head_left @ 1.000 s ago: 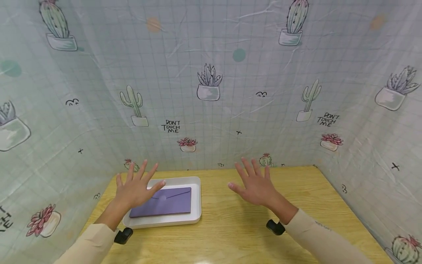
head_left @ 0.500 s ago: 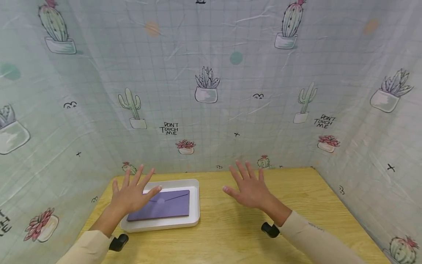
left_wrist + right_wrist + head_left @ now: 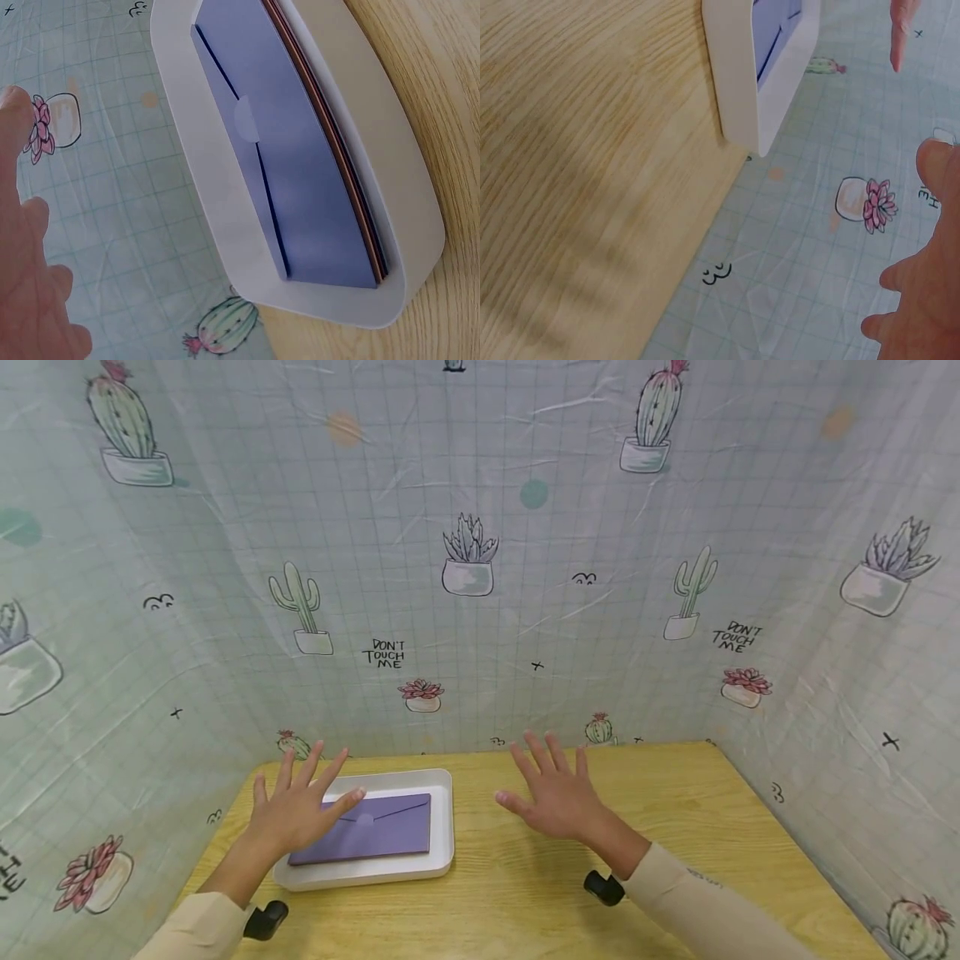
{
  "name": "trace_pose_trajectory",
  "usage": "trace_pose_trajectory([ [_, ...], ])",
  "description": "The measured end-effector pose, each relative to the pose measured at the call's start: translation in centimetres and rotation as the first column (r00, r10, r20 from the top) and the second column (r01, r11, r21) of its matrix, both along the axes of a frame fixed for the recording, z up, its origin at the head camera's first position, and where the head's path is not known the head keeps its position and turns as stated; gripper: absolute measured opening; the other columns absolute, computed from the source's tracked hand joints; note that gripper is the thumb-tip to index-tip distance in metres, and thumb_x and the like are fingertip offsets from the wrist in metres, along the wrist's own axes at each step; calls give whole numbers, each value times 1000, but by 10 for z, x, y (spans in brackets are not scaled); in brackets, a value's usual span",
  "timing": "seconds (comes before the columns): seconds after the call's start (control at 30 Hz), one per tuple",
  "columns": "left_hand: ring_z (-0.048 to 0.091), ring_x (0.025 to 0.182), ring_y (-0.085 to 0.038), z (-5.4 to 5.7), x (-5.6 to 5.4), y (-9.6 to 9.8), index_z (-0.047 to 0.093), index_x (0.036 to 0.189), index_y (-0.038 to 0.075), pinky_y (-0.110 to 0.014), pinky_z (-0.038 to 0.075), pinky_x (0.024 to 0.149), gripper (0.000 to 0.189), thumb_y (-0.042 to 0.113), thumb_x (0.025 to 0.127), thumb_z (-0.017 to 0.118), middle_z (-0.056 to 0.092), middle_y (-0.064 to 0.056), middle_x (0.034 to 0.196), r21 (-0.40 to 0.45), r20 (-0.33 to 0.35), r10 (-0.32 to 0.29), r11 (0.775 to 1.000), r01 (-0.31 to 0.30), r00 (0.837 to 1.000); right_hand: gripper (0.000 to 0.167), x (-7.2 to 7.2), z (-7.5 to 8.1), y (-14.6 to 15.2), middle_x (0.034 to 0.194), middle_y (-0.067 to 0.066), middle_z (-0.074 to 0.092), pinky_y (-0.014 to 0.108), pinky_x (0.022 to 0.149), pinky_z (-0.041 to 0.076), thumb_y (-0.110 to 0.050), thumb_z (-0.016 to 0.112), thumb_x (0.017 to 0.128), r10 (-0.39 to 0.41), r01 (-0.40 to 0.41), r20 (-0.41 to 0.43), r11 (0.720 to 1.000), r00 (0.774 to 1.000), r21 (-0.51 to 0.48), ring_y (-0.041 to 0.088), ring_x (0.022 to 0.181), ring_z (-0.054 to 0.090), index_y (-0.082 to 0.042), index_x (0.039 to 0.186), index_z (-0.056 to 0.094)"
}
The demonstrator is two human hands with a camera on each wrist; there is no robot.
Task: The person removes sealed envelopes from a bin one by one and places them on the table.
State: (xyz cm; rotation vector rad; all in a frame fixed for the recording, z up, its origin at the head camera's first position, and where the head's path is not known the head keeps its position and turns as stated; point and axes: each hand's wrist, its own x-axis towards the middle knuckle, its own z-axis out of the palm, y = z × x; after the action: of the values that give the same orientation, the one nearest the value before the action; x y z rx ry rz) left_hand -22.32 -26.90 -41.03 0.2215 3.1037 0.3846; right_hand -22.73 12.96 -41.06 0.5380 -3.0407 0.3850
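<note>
A purple envelope (image 3: 382, 828) with a pointed flap and a round pale seal lies flat in a white tray (image 3: 442, 810) on the left of the table. In the left wrist view, several layered edges, some brown, show under the top envelope (image 3: 315, 202), so it looks like a stack. My left hand (image 3: 288, 814) hovers over the tray's left part with fingers spread, hiding that corner. To the right of the tray, my right hand (image 3: 558, 797) hangs above the bare wood, fingers also spread. Neither hand holds anything.
The wooden table (image 3: 510, 893) is bordered at the back and sides by a cactus-print curtain (image 3: 510, 627). A black wrist device (image 3: 266, 920) sits under the left wrist, another black device (image 3: 603, 887) under the right.
My right hand has drifted a little left, toward the tray. The left hand has shifted slightly down and left with the view. The envelope stays in the tray.
</note>
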Motion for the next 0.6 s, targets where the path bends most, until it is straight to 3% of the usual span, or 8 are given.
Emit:
trace_pose_trajectory([
  [0.6,-1,155,-61,-8,5,-5,18,168,33,-91,-3,109,85,76,99,43,8,-21,175,11,-22,-5,1000,5,1000,83,4,-9,-14,177,10,15,80,122,8,-70,44,102,19,-19,-8,1000,1000,-5,42,163,11,-22,167,26],
])
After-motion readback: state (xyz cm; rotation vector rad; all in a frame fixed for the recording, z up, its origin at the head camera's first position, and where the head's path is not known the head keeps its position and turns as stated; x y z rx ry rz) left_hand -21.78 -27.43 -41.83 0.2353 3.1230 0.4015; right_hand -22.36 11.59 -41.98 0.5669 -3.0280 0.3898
